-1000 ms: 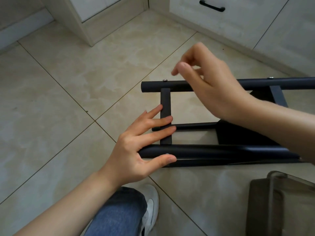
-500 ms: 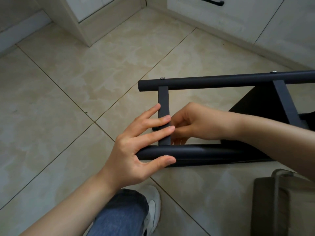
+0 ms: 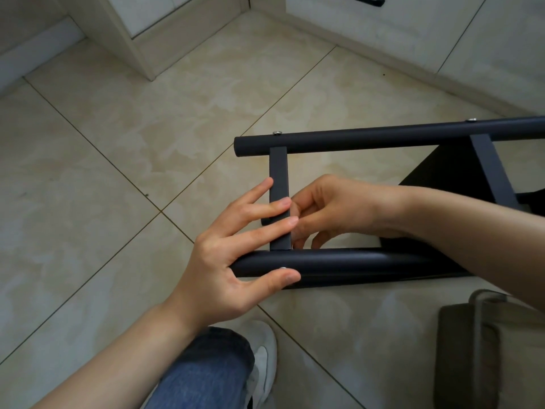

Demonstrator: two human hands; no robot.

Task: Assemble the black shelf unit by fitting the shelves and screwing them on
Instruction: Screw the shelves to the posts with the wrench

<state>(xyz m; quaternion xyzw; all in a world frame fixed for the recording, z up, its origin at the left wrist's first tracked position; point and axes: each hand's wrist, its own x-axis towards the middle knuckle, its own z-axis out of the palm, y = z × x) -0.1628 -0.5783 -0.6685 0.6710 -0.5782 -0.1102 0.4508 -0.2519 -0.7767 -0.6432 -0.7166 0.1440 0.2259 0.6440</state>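
Observation:
The black shelf unit [image 3: 383,138] lies on its side on the tiled floor, two round tubes joined by a flat crossbar [image 3: 278,169]. My left hand [image 3: 236,249] lies with straight fingers across the crossbar, and its thumb presses the near tube [image 3: 339,261] beside a silver screw head [image 3: 283,268]. My right hand [image 3: 333,211] is inside the frame behind the crossbar, fingers curled together at a small spot; what they pinch is hidden. Two screw heads sit on the far tube. A black shelf panel [image 3: 442,172] shows at right.
A grey bin or container [image 3: 486,349] stands at the bottom right. My knee in jeans and a white shoe [image 3: 265,358] are at the bottom centre. White cabinets [image 3: 413,25] line the far wall.
My right hand came down from above the far tube into the frame behind the crossbar and curled its fingers there. My left hand stayed put.

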